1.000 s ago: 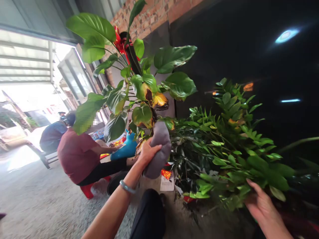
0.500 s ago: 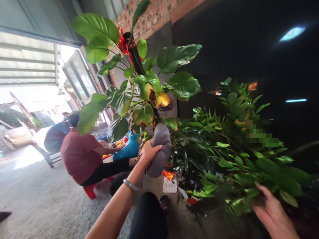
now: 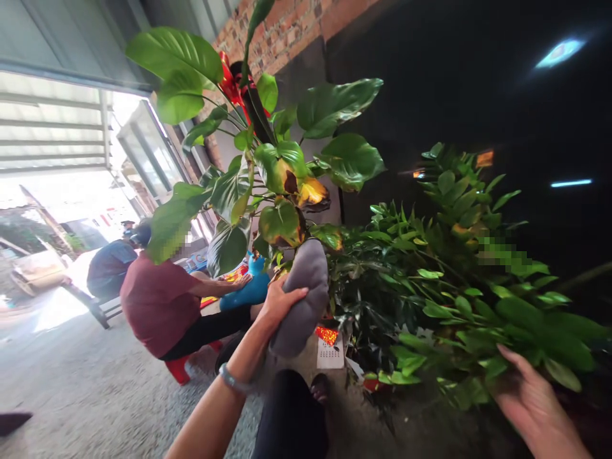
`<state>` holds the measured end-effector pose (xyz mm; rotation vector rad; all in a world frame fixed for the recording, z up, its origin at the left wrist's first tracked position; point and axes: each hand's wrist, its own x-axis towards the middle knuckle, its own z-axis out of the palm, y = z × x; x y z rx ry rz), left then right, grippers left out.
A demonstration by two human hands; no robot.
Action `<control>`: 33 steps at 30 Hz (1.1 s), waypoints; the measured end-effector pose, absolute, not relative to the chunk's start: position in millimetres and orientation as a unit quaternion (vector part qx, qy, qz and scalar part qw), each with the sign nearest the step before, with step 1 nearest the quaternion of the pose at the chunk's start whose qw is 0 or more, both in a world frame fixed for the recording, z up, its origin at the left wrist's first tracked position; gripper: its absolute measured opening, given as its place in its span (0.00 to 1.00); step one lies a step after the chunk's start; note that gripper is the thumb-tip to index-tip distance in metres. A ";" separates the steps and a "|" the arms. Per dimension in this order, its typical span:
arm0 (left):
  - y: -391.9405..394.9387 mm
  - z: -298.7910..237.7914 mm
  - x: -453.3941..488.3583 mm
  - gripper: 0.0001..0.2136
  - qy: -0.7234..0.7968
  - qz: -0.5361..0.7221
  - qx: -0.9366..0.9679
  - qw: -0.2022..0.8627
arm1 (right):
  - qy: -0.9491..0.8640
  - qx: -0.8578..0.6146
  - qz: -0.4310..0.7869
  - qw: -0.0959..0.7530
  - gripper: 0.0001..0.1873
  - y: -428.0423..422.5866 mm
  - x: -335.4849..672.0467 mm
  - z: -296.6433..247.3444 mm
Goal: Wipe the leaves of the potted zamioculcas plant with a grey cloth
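Left hand point(image 3: 282, 301) gripping grey object point(image 3: 306, 303), leafy plants point(image 3: 463, 306)

Daylight point(image 3: 90, 197) came in at left beneath a ribbed roof point(image 3: 52, 121), a brick wall point(image 3: 272, 38) rose behind, and grey floor point(image 3: 95, 389) spread below.

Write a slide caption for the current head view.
Left hand gripping a soft-looking grey object, right hand at a bushy green plant.

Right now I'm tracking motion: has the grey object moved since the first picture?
Yes: the grey object shifted slightly left and down against the printed sheet.
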<state>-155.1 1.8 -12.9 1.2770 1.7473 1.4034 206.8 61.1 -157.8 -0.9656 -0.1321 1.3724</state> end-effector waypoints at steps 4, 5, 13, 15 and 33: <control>18.3 -51.8 -131.4 0.15 0.668 0.475 0.464 0.335 | -0.037 -0.424 0.616 0.663 0.11 62.1 201.2 -158.9; 13.1 -63.8 -125.7 0.13 0.664 0.428 0.487 0.372 | -0.039 -0.424 0.619 0.660 0.11 61.7 201.1 -158.9; -33.8 -39.9 -133.9 0.20 0.598 0.390 0.521 0.468 | -0.038 -0.416 0.619 0.665 0.13 58.5 215.3 -161.6; -20.6 -24.8 -137.2 0.23 0.605 0.480 0.478 0.418 | -0.044 -0.404 0.620 0.671 0.14 59.5 214.2 -161.8; 3.1 -21.4 -133.6 0.22 0.569 0.589 0.422 0.389 | -0.026 -0.380 0.632 0.675 0.13 60.2 210.7 -156.9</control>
